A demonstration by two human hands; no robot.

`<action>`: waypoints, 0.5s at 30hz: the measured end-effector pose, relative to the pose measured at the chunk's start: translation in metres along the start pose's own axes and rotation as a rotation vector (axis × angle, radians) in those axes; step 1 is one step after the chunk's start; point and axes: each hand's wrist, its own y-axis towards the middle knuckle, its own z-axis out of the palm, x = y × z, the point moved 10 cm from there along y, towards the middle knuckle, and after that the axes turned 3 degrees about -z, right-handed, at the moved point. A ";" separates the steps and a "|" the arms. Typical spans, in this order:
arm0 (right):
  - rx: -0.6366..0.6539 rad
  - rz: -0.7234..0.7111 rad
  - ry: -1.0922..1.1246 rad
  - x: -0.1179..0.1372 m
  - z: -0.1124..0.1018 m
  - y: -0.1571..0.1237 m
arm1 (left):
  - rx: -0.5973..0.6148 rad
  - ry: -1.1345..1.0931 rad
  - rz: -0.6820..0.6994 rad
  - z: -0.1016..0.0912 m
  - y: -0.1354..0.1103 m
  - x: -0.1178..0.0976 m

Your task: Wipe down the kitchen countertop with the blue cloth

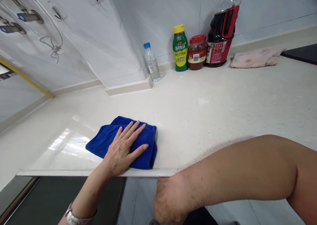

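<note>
My left hand (125, 149) lies flat on a folded blue cloth (99, 140), fingers stretched and thumb apart, pressing it against the pale countertop (188, 119) near the front edge. It is open rather than wrapped round the cloth. My right hand (170, 198) is bent down just in front of the counter edge, below the level of the top. Its fingers are mostly hidden, so I cannot see whether it holds anything. The right forearm reaches across the lower right of the view.
Along the back wall stand a small clear bottle (152, 64), a green sauce bottle (180, 51), a red-lidded jar (197, 55) and a large dark sauce bottle (219, 36). A pinkish rag (256, 58) lies beside a black board (303, 53). A wall column (119, 53) juts out.
</note>
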 end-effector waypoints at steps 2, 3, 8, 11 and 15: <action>0.094 -0.015 -0.013 0.006 -0.001 -0.002 | 0.007 -0.003 -0.035 -0.001 -0.004 0.025; 0.138 -0.017 -0.022 0.008 -0.003 -0.004 | 0.006 -0.003 -0.059 -0.002 -0.006 0.038; 0.339 0.019 -0.094 0.014 -0.011 -0.017 | -0.054 0.026 -0.141 -0.008 -0.017 0.077; 0.346 0.001 -0.102 0.017 -0.014 -0.020 | -0.095 0.050 -0.136 -0.010 -0.021 0.072; 0.278 0.019 -0.113 0.011 -0.014 -0.012 | -0.180 0.099 -0.155 -0.011 -0.025 0.056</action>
